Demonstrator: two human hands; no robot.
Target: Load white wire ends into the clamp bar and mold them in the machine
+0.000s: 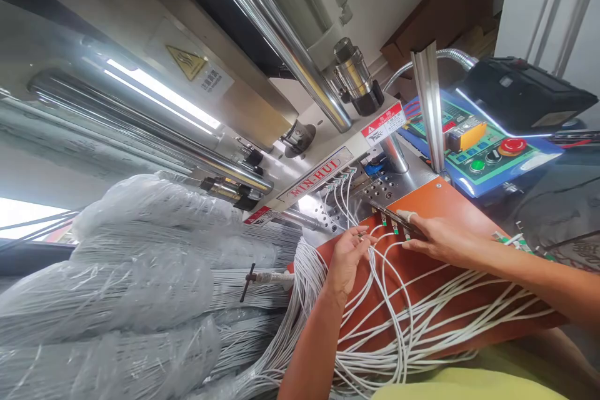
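Note:
My left hand (347, 257) is closed, its thumb and fingertips pinched on the end of a white cable; the small connector there is mostly hidden by the fingers. Across the orange board, my right hand (434, 239) grips the near end of a dark metal bar (390, 215) between thumb and fingers, one fingertip wearing a pale cover. Beside the bar lie several small green-and-silver connectors (396, 229) with white cables attached. More white cables (345, 197) run into the press, ending in connectors (341, 179) under its white plate.
The press's white plate (323, 169) and steel columns stand just ahead. A blue control box (506, 165) with a red button is at right. Plastic-wrapped cable bundles (140, 275) pile up at left. A clamp (262, 277) sits at the orange board's (462, 212) left edge.

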